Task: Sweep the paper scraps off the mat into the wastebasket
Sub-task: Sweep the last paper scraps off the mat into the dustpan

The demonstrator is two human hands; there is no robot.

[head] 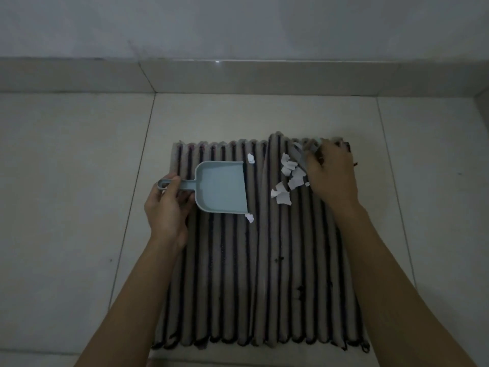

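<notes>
The ribbed mat (264, 260) lies flat on the tiled floor (79, 181), its far edge near the wall skirting.

Left hand (166, 207): grip closed around the handle of the pale blue dustpan (221, 188). The pan lies flat near the mat's far-left corner with its open mouth facing right toward the scraps, evidently placed to receive them. The pan looks empty.

Right hand (332, 176): near the mat's far-right corner, fingers curled over a small brush (304, 160); only part of its pale head shows left of the knuckles, so the grip looks clamped on it, though the handle is hidden. The brush sits just right of the scraps, presumably so that a leftward stroke drives them to the pan.

The paper scraps (287, 181) cluster between brush and pan; two strays lie beside the pan's mouth, one at its far corner, one at its near corner.

The wastebasket is not in view. Lighting is dim; dark specks on the mat's near-right part cannot be identified. The ribs may snag small pieces.
</notes>
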